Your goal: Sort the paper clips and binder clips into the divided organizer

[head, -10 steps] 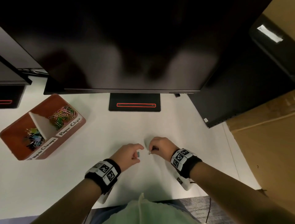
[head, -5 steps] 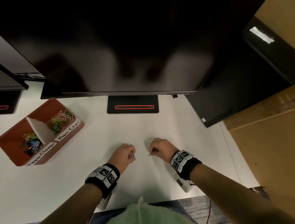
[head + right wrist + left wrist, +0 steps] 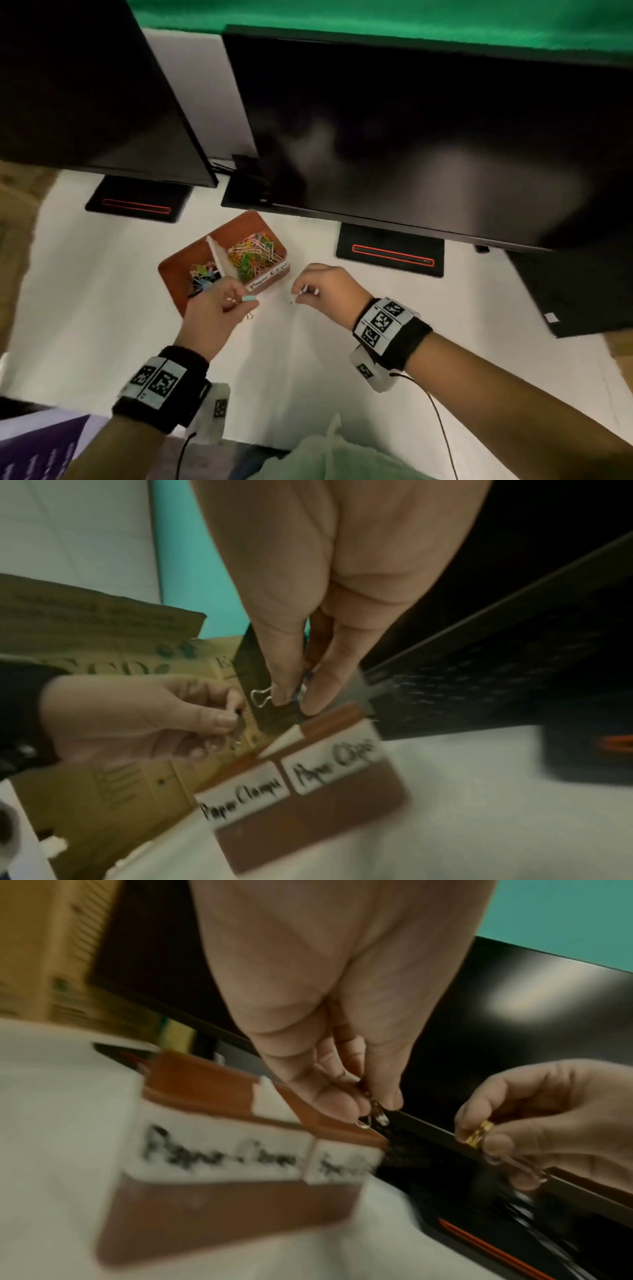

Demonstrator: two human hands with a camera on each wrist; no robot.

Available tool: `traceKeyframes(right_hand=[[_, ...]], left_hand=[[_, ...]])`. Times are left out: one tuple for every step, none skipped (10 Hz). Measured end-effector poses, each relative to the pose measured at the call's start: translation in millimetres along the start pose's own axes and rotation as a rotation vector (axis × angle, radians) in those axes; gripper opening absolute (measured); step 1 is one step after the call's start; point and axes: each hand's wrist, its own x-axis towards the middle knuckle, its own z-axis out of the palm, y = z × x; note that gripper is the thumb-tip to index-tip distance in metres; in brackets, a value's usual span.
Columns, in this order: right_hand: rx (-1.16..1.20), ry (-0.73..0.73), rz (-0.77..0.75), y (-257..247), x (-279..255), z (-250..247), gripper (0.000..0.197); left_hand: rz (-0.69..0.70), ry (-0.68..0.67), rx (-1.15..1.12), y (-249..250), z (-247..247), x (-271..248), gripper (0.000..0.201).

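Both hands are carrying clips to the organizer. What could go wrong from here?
The right hand pinches a binder clip nearest the Paper Clips compartment; it might land there wrongly. The left hand holds a teal clip that appears short of the organizer front wall; releasing now might miss.

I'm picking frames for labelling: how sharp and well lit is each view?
Head view: dim, monitor showing soft glare, organizer fairly sharp. Left wrist view: heavy motion blur, labels smeared. Right wrist view: blurred, labels still readable, hands sharper.
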Motion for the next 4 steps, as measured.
traceKeyframes(right_hand=[[0.036,-0.003,-0.061,-50,54,24,0.011],[0.063,-0.013,-0.022,-87,95,50,0.02],[0.028,-0.039,0.045,-98,114,65,0.034],[0.077,-0.037,0.115,-92,111,68,0.034]], left_hand=[[-0.109,0.18,-0.037,-24,-47,19,0.025],[-0.241,0.157,-0.19,-33,-70,35,0.021],[-0.231,0.016,-0.063,-33,-81,41,0.048],[-0.145,-0.034,-0.001,-25,-91,37,0.047]])
